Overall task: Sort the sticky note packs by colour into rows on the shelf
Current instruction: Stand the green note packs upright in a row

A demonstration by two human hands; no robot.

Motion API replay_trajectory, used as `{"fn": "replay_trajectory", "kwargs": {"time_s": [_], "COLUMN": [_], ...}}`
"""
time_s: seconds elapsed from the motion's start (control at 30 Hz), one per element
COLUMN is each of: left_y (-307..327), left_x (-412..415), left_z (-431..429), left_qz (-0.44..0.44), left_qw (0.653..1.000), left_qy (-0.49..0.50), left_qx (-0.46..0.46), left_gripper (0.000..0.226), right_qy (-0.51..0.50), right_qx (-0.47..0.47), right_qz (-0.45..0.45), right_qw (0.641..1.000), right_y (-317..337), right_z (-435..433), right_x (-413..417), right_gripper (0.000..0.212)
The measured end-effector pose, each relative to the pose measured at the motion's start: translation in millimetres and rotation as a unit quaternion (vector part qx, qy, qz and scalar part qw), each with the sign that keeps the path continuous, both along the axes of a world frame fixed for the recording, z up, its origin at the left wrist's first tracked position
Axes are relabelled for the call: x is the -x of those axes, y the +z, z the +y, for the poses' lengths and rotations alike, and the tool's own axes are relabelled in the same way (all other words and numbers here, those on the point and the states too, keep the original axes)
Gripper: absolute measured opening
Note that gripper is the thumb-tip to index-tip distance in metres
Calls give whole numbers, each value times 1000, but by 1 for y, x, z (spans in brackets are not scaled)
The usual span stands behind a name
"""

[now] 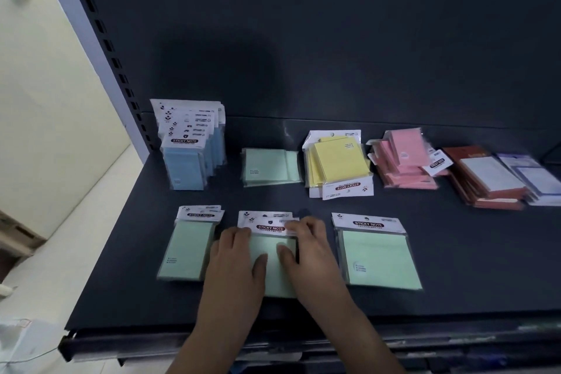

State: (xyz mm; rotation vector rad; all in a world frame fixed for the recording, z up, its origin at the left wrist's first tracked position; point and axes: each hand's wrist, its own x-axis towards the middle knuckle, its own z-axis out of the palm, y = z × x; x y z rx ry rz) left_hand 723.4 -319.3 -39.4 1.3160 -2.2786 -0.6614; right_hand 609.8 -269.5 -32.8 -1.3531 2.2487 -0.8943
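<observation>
My left hand (236,255) and right hand (306,247) both hold the middle green pack (273,264), low in the centre of the frame. Each hand closes narrowly on it: the left fingers curl at its left edge, the right fingers curl over the white header card, and both thumbs lie on the green face. The pack lies flat on the dark shelf (455,252), header pointing away from me. It is one of three in the front row, with the left green pack (188,249) just beside my left hand and the right green pack (379,258) a little apart from my right. I judge the step to be squaring this pack into a green row. To do it well I would keep the thumbs light so the plastic sleeve does not crease, slide the pack instead of lifting it, and line its header up with the two neighbours. The gaps on either side should come out even, and my knuckles must not nudge the left pack. Behind, in the middle band of the frame, sit a green pile (270,167), a loose yellow pile (337,164) and a slumped pink pile (403,161). The blue packs (191,146) stand upright at centre left. The green pile at the back likely belongs with this row next. At far right lie red-backed pads (488,179), too blurred to read.
</observation>
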Motion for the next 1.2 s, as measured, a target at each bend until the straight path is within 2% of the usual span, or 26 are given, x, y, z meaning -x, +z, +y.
{"fn": "replay_trajectory", "kwargs": {"time_s": [0.23, 0.4, 0.5, 0.57, 0.67, 0.73, 0.83, 0.97, 1.03, 1.1, 1.2], "left_y": [0, -2, 2, 10, 14, 11, 12, 8, 7, 8, 11], "left_x": [5, 10, 16, 23, 40, 50, 56, 54, 53, 54, 51], "left_z": [-13, -20, -33, -44, -65, -78, -85, -88, -88, -89, -90], "left_qz": [56, 77, 94, 112, 128, 138, 191, 252, 295, 317, 371], "left_qw": [997, 994, 994, 992, 988, 982, 965, 950, 928, 917, 897], "left_qy": [20, 16, 16, 21, 16, 0, 1, 54, 85, 125, 163], "left_qx": [-57, -77, -60, -55, -90, -129, -179, -177, -211, -207, -178], "left_gripper": [38, 45, 48, 51, 60, 62, 50, 43, 34, 26, 24], "right_qy": [-4, -3, -15, -18, -31, -65, -102, -151, -158, -164, -148], "right_qx": [25, -4, 52, 92, 99, 93, 100, 136, 123, 105, 92], "right_qz": [-13, 77, 90, 34, -126, -225, -365, -448, -463, -488, -560], "right_qw": [1000, 997, 994, 995, 987, 968, 920, 871, 864, 851, 810], "right_y": [-3, -5, -2, 4, 9, 10, 15, 18, 19, 20, 22], "right_z": [-9, -19, -33, -46, -72, -85, -91, -90, -89, -88, -85], "right_x": [2, 11, 18, 23, 29, 31, 33, 39, 39, 38, 37], "right_gripper": [34, 35, 33, 34, 41, 45, 43, 29, 24, 21, 12]}}
